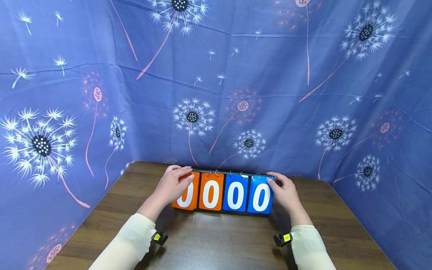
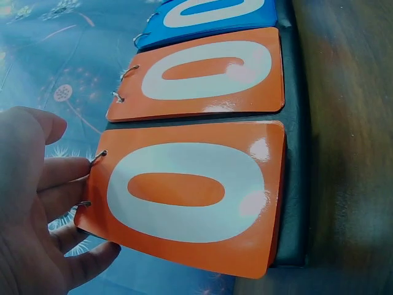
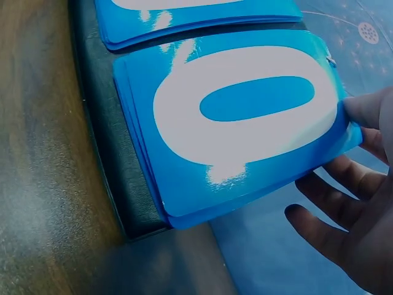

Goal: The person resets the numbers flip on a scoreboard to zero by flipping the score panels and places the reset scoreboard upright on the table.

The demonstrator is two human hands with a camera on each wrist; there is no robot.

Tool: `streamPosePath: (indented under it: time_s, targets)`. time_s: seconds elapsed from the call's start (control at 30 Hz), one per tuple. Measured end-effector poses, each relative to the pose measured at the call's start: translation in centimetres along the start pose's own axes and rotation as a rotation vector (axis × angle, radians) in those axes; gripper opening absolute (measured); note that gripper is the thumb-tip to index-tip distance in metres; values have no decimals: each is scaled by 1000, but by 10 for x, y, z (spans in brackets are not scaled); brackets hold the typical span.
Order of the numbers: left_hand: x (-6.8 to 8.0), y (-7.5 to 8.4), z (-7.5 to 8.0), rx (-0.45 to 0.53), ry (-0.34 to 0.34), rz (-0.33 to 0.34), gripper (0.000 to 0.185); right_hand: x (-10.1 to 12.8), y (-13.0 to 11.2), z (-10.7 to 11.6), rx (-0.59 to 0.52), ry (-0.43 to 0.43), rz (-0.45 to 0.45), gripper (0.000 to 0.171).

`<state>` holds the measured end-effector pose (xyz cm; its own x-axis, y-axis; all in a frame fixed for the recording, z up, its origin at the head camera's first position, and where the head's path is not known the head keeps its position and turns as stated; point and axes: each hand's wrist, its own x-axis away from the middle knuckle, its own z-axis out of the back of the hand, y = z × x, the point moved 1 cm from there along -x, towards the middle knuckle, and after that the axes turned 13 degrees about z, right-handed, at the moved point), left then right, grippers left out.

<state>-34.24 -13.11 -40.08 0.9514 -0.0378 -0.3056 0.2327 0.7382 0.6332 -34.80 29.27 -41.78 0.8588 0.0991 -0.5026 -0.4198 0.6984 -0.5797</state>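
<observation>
A tabletop flip scoreboard (image 1: 210, 214) with a black backing leans back on the table. It shows two orange cards (image 1: 201, 202) on the left and two blue cards (image 1: 225, 204) on the right, each with a white 0 and hung from metal rings. At the upper left corner my left hand (image 1: 172, 184) touches the top edge with its fingers. Its thumb stands apart from the card in the left wrist view. My right hand (image 1: 286, 192) holds the upper right corner, thumb on the front of the outer blue card (image 3: 202, 190) and some fingers behind.
The brown wooden table (image 1: 216, 247) has rounded far corners. Behind it and along both sides hangs a blue cloth (image 1: 216, 67) printed with dandelions. A small black camera (image 1: 160, 238) sits at the left wrist, and another camera (image 1: 281, 240) at the right.
</observation>
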Motion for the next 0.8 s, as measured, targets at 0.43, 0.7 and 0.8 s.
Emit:
streamPosePath:
  time_s: [0.43,0.7,0.8]
  targets:
    - [1,0,1,17,-71,7,49,4,4,-2,7,10,-11,41]
    - [-1,-1,2,18,-79,-10,49,4,2,0,-18,8,-21,42]
    - [-1,-3,3,17,-80,-5,50,3,1,-1,-24,0,-27,42]
